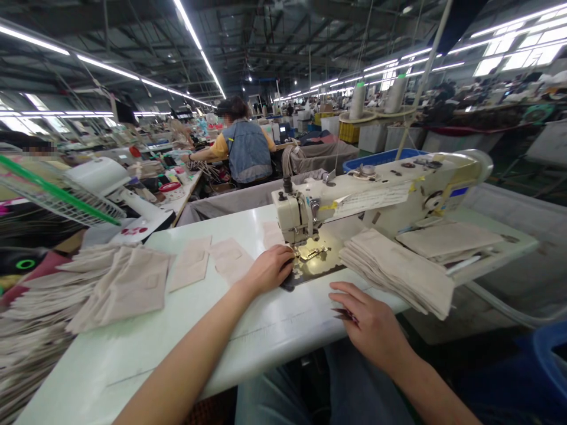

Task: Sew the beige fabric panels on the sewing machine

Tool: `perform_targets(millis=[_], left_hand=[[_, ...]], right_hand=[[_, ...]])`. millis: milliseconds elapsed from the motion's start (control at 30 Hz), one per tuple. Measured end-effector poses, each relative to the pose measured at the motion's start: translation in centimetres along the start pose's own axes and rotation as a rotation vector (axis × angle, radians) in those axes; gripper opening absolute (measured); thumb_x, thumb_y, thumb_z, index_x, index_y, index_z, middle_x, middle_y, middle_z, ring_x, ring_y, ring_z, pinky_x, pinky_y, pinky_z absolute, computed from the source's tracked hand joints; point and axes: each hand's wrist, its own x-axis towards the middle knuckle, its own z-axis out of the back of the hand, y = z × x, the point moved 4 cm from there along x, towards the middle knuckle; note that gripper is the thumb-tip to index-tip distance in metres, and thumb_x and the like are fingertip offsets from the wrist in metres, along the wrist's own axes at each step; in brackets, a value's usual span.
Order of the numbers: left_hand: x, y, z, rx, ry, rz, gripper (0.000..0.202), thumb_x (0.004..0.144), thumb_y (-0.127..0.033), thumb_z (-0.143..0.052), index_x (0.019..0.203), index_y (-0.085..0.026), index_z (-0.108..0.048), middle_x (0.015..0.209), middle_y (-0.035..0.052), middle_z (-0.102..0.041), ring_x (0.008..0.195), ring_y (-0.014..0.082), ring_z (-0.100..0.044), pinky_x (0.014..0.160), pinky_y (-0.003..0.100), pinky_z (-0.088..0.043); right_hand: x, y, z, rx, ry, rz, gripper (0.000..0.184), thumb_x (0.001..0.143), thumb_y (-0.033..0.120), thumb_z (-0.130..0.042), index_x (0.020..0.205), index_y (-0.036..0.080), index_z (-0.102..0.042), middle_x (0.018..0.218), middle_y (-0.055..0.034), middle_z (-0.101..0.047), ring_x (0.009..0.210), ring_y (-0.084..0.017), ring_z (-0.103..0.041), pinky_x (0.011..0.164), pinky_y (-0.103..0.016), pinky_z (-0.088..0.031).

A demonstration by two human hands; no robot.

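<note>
My left hand (272, 268) lies at the left of the needle area of a sewing machine (354, 189), fingers curled together beside the shiny metal plate (321, 254). Whatever those fingers pinch, if anything, is hidden. Over the front edge of the table, my right hand (372, 324) is closed on small thread snips (343, 314), whose dark pointed blades stick out to the left. Beige fabric pieces (192, 262) lie left of my left hand, some with a small patch. A thick stack of folded beige fabric (398, 268) sits right of the needle area.
Piled beige pieces (128, 283) cover the table's left end. More flat fabric (447, 239) lies beneath the machine arm. Thread cones (358, 101) stand on a holder behind. A blue basket (381, 159) is beyond the machine; a person in a denim vest (248, 150) works farther off.
</note>
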Motion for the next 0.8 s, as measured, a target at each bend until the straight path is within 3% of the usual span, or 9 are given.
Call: perform_targets(millis=[400,533,667,800], left_hand=[[-0.1,0.0,-0.3,0.056,-0.023,-0.027,0.026,0.100,-0.025,-0.046,0.113,-0.017,-0.067,0.118,0.0110,-0.068,0.112,0.0251,-0.061,0.099,0.039,-0.051],[0.0,0.0,-0.2,0.063,-0.036,-0.024,0.025,0.099,-0.024,-0.047,0.113,-0.017,-0.067,0.116,0.0114,-0.068,0.110,0.0253,-0.062,0.098,0.040,-0.052],[0.1,-0.1,0.0,0.054,-0.048,-0.025,0.027,0.100,-0.025,-0.046,0.113,-0.017,-0.068,0.116,0.0116,-0.069,0.111,0.0256,-0.062,0.096,0.040,-0.053],[0.1,0.1,0.0,0.057,-0.069,-0.030,0.027,0.099,-0.024,-0.047,0.113,-0.016,-0.068,0.119,0.0123,-0.068,0.112,0.0259,-0.061,0.098,0.040,-0.052]], right_hand=[[0.3,-0.2,1.5,-0.053,-0.074,0.036,0.047,0.075,0.001,-0.043,0.111,0.020,-0.067,0.127,-0.0075,-0.068,0.107,-0.021,-0.070,0.086,-0.031,-0.058],[0.5,-0.6,3.8,-0.096,-0.201,0.003,0.039,0.083,0.004,-0.044,0.110,0.020,-0.068,0.119,-0.0065,-0.071,0.101,-0.020,-0.071,0.084,-0.031,-0.057],[0.8,-1.7,7.3,-0.276,-0.370,-0.137,0.024,0.092,0.017,-0.051,0.108,0.022,-0.068,0.112,-0.0032,-0.072,0.096,-0.019,-0.070,0.077,-0.028,-0.053],[1.8,-2.9,9.2,-0.490,-0.363,-0.291,0.020,0.095,0.035,-0.058,0.105,0.024,-0.070,0.108,-0.0010,-0.072,0.086,-0.018,-0.070,0.064,-0.029,-0.048]])
